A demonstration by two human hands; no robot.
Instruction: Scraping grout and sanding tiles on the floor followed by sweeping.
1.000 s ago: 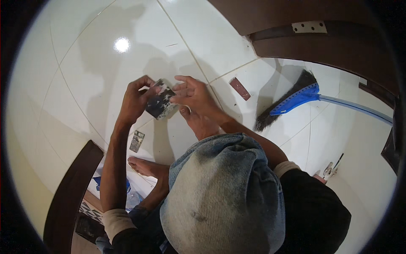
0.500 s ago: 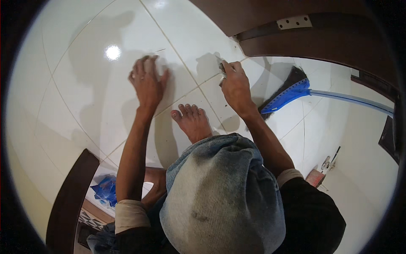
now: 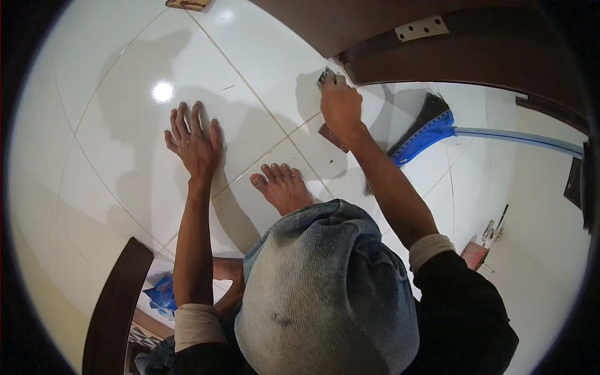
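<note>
My left hand (image 3: 195, 140) lies flat on the white tiled floor (image 3: 112, 94) with its fingers spread and holds nothing. My right hand (image 3: 340, 106) is stretched forward to the lower edge of a dark brown door (image 3: 475, 56). It is closed around a small grey object (image 3: 325, 76), of which only a tip shows past the fingers. A small brown rectangular piece (image 3: 330, 136) lies on the tile just under my right wrist. My bare foot (image 3: 284, 187) rests between the two arms, and my knee in faded jeans (image 3: 325, 294) fills the lower middle.
A broom with a blue head (image 3: 431, 128) and a pale blue handle (image 3: 525, 139) lies on the floor to the right. A metal hinge plate (image 3: 424, 28) sits on the door. A dark curved wooden piece (image 3: 115, 300) and blue plastic (image 3: 164, 294) are at lower left.
A second ago both hands held the dark grey object together. They have parted: the left hand went down flat on the tile, the right hand carried the object forward to the door.
</note>
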